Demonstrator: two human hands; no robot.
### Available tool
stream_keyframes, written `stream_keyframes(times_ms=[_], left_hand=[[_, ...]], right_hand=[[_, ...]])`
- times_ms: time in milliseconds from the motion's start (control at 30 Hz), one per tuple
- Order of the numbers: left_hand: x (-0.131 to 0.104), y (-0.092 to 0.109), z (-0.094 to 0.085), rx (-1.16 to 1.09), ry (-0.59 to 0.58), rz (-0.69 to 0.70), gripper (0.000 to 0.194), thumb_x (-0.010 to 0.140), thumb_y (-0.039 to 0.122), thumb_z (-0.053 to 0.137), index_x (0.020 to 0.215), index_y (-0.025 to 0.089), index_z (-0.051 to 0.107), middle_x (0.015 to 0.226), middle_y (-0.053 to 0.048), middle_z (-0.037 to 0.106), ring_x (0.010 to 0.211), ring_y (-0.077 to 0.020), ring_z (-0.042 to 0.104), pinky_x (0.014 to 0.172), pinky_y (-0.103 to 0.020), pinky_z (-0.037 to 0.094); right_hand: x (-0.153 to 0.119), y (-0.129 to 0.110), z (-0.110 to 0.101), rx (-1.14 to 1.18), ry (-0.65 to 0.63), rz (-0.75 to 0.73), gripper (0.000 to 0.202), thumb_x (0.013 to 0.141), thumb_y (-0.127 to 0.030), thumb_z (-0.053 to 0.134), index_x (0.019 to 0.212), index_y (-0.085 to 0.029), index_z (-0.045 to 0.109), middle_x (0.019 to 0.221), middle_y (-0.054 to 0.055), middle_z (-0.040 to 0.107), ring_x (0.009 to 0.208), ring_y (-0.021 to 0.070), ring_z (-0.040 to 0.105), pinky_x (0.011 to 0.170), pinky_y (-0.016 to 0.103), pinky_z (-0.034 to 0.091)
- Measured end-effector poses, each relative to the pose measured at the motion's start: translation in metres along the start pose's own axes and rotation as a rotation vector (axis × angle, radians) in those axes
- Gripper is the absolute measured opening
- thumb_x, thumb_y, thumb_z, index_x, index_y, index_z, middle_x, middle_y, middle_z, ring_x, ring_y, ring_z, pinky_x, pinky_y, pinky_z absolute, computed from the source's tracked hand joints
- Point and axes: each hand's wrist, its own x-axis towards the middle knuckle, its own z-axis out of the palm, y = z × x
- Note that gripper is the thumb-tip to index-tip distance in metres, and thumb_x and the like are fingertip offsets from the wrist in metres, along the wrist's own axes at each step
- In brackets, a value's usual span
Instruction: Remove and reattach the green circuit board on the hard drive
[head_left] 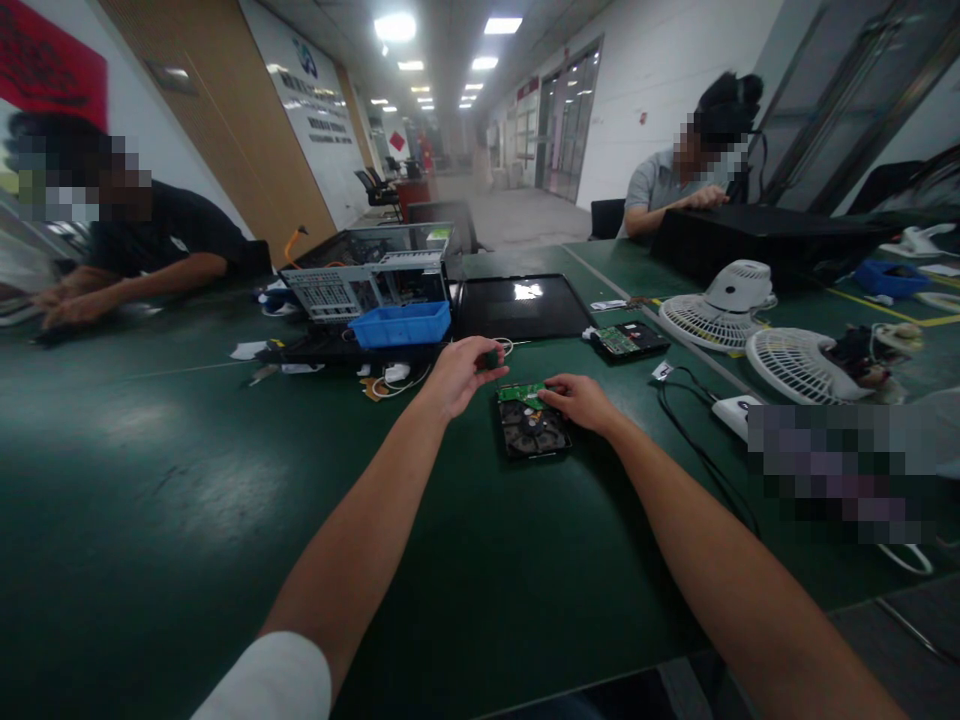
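A black hard drive (534, 432) with a green circuit board (525, 395) at its far end lies on the green table (375, 600). My right hand (579, 401) rests at the board's right edge, its fingers drawn together; whether they grip the board cannot be made out. Up and to the left of the drive, my left hand (466, 375) is raised, with thumb and fingers closed round a small dark object (491, 358). A white cable (508, 347) lies just behind that hand.
Beyond my hands are a blue tray (401, 325), an open computer case (330, 292) and a black panel (525, 306). Another drive (631, 341), white fan parts (716, 318) and a power strip (733, 412) lie rightward. Two people sit across, left and right.
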Motion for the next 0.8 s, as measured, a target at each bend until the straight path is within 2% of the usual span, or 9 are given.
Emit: stream_keyframes(times_ms=[167,367,633,800], left_hand=[[-0.0008,0.0002,0.0005,0.032,0.033,0.045,0.014,0.071,0.024,0.077,0.078,0.013,0.072,0.095,-0.008,0.067,0.087,-0.017,0.058,0.086,-0.044,0.062],[-0.0014,0.0004,0.0004,0.028,0.041,0.029,0.016,0.078,0.026,0.075,0.084,0.013,0.068,0.088,-0.009,0.069,0.088,-0.0191,0.065,0.085,-0.043,0.062],[-0.0026,-0.0008,0.0043,0.034,0.033,0.001,0.017,0.083,0.025,0.073,0.091,0.013,0.065,0.1,-0.016,0.074,0.099,-0.0258,0.071,0.084,-0.043,0.062],[-0.0012,-0.0029,0.0014,0.083,0.008,0.048,0.019,0.08,0.031,0.073,0.088,0.015,0.069,0.104,-0.012,0.071,0.097,-0.0218,0.065,0.081,-0.04,0.061]], right_hand=[[-0.0003,-0.0006,0.0002,-0.009,0.005,0.005,0.04,0.093,-0.047,0.069,0.118,-0.017,0.075,0.091,0.005,0.078,0.057,0.0129,0.065,0.059,0.024,0.048],[-0.0006,-0.0014,-0.0001,-0.001,0.0,0.007,0.04,0.093,-0.048,0.068,0.119,-0.017,0.075,0.089,0.005,0.078,0.056,0.0131,0.065,0.058,0.024,0.048],[-0.002,-0.004,-0.0018,0.003,0.003,0.011,0.038,0.093,-0.046,0.069,0.118,-0.017,0.074,0.089,0.005,0.078,0.058,0.0131,0.065,0.06,0.024,0.049],[-0.0024,-0.0053,-0.002,0.002,-0.001,0.022,0.039,0.093,-0.047,0.069,0.119,-0.017,0.074,0.092,0.005,0.078,0.057,0.0123,0.065,0.061,0.023,0.049]])
